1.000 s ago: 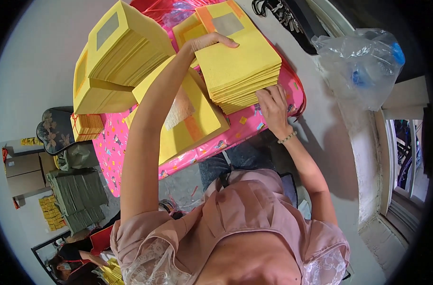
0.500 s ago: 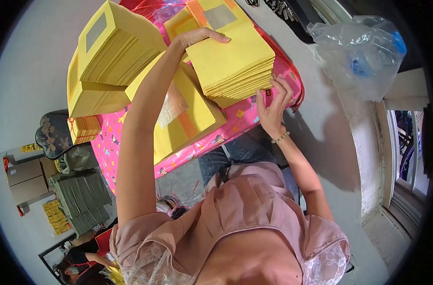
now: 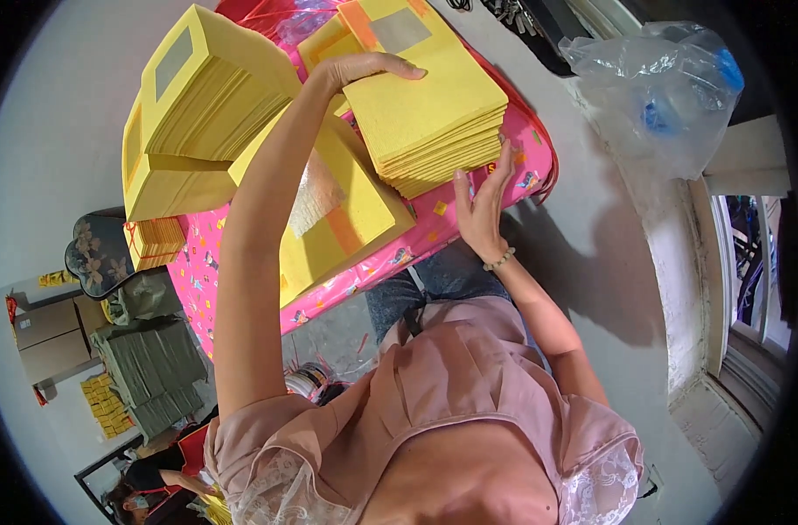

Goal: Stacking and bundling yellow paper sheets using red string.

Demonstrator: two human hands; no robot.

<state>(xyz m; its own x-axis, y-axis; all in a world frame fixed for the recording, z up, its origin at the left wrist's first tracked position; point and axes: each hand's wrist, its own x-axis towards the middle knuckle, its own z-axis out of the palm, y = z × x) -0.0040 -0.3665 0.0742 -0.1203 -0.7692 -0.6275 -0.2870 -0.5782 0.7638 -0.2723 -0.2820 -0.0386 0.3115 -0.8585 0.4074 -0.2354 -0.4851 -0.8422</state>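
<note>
A thick stack of yellow paper sheets (image 3: 425,114) sits at a slant on the table, its near edges fanned in layers. My left hand (image 3: 372,67) grips its far left side, one digit lying on the top sheet and the others hidden behind the edge. At the near right corner, my right hand (image 3: 484,206) is open with its fingers stretched, fingertips against or very close to the sheet edges. Beneath and left of this stack lies another yellow stack (image 3: 377,210) with a translucent patch and an orange strip on it.
Tall yellow paper stacks (image 3: 219,96) stand at the table's left, near a red-tied bundle (image 3: 156,241). Pink patterned cloth (image 3: 434,229) covers the table. A clear plastic bag (image 3: 661,105) hangs at the right. A person (image 3: 167,477) works at the lower left.
My right hand has shifted slightly left and its fingers have come up against the stack's near right corner. My left hand stays in place on the stack.
</note>
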